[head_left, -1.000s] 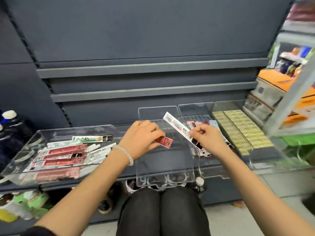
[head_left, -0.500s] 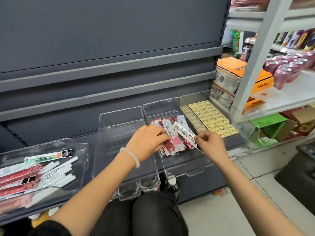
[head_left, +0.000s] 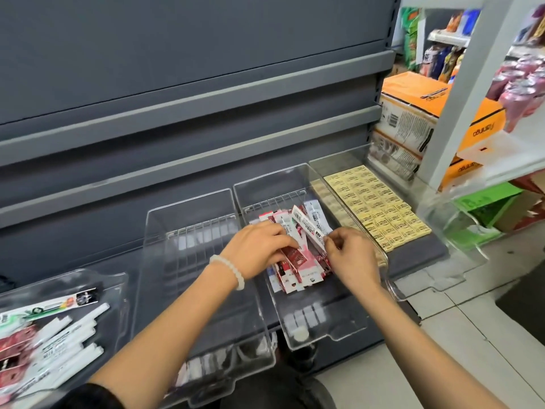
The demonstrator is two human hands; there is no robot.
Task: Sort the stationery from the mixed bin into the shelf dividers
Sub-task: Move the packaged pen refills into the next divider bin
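Landmark: clear plastic mixed bin (head_left: 339,332), holding a loose heap of red, pink and white flat stationery packets (head_left: 298,267), most of them lying in the middle of the bin. Grey metal shelf unit (head_left: 188,84) runs behind it and carries every tray listed. Left of the bin, touching its wall: clear plastic divider tray (head_left: 182,231), nothing seen inside. Right of the bin: a further clear tray (head_left: 330,163) filled with flat rows of yellow labelled blocks (head_left: 374,205), neatly tiled. Well left of the bin: shallow clear tray (head_left: 88,278) with white, red and green pen-type packets (head_left: 59,332), laid roughly parallel. Left hand (head_left: 256,249), white bead bracelet (head_left: 228,270) at the wrist, rests over the heap with fingers curled down among the packets; whether it grips any one of them cannot be told. Right hand (head_left: 351,258) pinches the near end of a long white barcoded packet (head_left: 309,228), which slants up out of the heap. Step in hand, by judgement: picking and separating one kind. Best done by drawing the pinched packet clear along its length while the left hand steadies the rest, then reading the label before choosing a divider.
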